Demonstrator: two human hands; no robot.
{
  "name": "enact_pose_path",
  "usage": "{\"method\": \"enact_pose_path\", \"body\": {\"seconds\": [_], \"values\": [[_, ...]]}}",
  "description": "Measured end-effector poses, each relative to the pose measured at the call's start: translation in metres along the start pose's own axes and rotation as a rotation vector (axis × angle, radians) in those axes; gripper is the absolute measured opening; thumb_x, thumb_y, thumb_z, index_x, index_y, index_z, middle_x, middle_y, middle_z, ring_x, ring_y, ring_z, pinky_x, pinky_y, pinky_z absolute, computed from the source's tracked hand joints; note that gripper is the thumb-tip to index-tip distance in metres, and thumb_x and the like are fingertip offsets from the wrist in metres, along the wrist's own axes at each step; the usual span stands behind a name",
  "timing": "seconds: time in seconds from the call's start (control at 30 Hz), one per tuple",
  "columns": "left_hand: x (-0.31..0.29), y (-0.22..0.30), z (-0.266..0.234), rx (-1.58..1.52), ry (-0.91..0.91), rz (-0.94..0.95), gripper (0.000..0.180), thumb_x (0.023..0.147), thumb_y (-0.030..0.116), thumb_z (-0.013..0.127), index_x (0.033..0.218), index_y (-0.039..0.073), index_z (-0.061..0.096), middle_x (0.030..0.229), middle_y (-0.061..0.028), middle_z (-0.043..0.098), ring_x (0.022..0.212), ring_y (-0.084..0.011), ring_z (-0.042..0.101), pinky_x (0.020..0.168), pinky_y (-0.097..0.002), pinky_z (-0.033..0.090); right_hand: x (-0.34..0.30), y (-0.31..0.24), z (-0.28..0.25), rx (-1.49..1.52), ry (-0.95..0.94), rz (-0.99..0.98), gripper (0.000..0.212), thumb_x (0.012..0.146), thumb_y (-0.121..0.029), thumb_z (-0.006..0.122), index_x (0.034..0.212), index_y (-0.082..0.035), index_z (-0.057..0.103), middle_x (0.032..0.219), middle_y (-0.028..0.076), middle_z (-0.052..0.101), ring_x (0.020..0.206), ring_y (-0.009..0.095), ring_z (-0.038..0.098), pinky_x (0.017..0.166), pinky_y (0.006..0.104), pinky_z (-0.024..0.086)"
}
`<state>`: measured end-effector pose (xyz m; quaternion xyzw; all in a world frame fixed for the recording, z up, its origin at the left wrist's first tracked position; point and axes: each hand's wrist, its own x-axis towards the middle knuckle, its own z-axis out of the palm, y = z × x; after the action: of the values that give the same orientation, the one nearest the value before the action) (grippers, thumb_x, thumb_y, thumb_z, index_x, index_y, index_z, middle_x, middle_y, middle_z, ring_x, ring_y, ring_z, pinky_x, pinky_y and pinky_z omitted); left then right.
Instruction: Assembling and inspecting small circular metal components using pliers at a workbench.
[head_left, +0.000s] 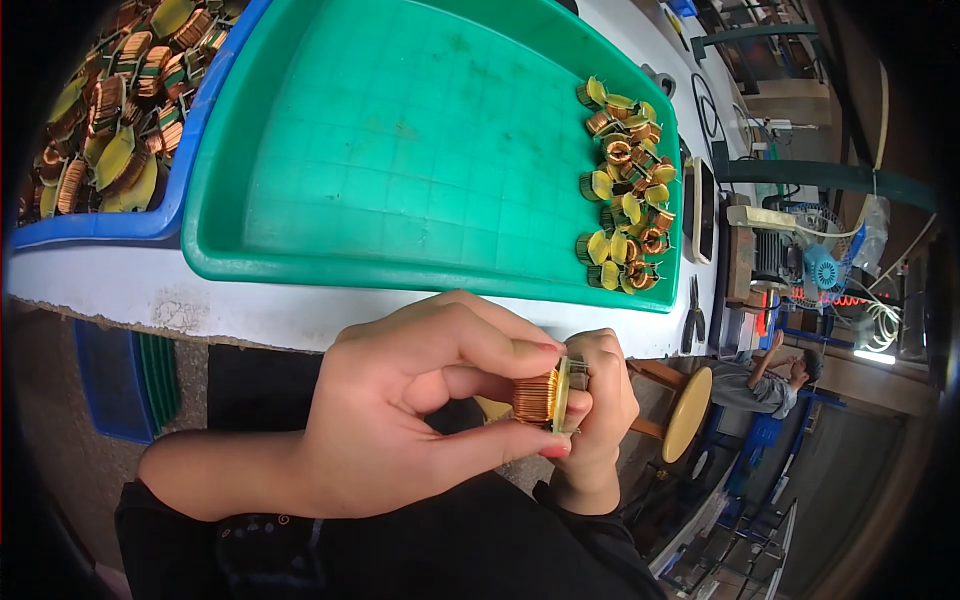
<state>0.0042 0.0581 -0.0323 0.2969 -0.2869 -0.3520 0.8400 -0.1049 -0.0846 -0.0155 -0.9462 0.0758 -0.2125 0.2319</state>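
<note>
A copper-wound toroidal coil on a round yellow-green base plate is held up in front of the table's near edge. My left hand pinches it, with thumb and fingers around the winding and the plate's edge. From the other side, the curled fingers of my right hand grip the plate where metal pins stick out. Exactly how these right fingertips lie is partly hidden. Beyond my hands, several similar coils are heaped along the right end of a shallow green tray.
A blue bin piled with coils stands left of the tray. On the white table, a dark pair of pliers and a phone-like device lie to the right. Farther off are a round stool and a seated person.
</note>
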Motion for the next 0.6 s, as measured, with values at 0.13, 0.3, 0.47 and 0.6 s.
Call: {"method": "enact_pose_path", "body": {"seconds": [0.13, 0.3, 0.47, 0.6], "values": [[-0.001, 0.001, 0.000, 0.013, 0.014, -0.024, 0.047, 0.068, -0.020, 0.067, 0.105, -0.002, 0.046, 0.117, -0.0222, 0.049, 0.092, -0.0248, 0.060, 0.080, -0.0338, 0.055, 0.004, 0.000, -0.001, -0.109, -0.010, -0.066, 0.034, 0.093, -0.032, 0.049, 0.080, -0.001, 0.051, 0.071, 0.009, 0.048, 0.057, 0.021, 0.040, 0.054, 0.0309, 0.040], [-0.003, 0.005, -0.001, -0.016, 0.024, -0.051, 0.046, 0.068, -0.020, 0.067, 0.105, -0.002, 0.046, 0.116, -0.0225, 0.049, 0.093, -0.0256, 0.060, 0.081, -0.0344, 0.055, 0.003, -0.001, -0.002, -0.157, -0.029, -0.085, 0.034, 0.093, -0.033, 0.048, 0.081, -0.001, 0.051, 0.071, 0.009, 0.049, 0.058, 0.021, 0.041, 0.055, 0.0307, 0.040], [-0.001, 0.002, -0.001, -0.023, 0.001, -0.012, 0.046, 0.068, -0.019, 0.067, 0.104, -0.002, 0.046, 0.116, -0.0226, 0.049, 0.094, -0.0262, 0.061, 0.081, -0.0349, 0.055, -0.002, 0.008, 0.006, 0.037, 0.050, -0.072, 0.035, 0.093, -0.034, 0.049, 0.081, -0.001, 0.051, 0.070, 0.009, 0.048, 0.057, 0.021, 0.041, 0.054, 0.0305, 0.040], [-0.001, 0.002, -0.001, -0.006, -0.005, -0.020, 0.046, 0.067, -0.019, 0.067, 0.104, -0.001, 0.046, 0.116, -0.0225, 0.049, 0.094, -0.0262, 0.061, 0.082, -0.0351, 0.055, -0.004, 0.006, 0.004, 0.066, 0.051, -0.031, 0.036, 0.093, -0.034, 0.049, 0.080, -0.001, 0.051, 0.070, 0.008, 0.048, 0.057, 0.021, 0.041, 0.053, 0.0304, 0.040]]}}
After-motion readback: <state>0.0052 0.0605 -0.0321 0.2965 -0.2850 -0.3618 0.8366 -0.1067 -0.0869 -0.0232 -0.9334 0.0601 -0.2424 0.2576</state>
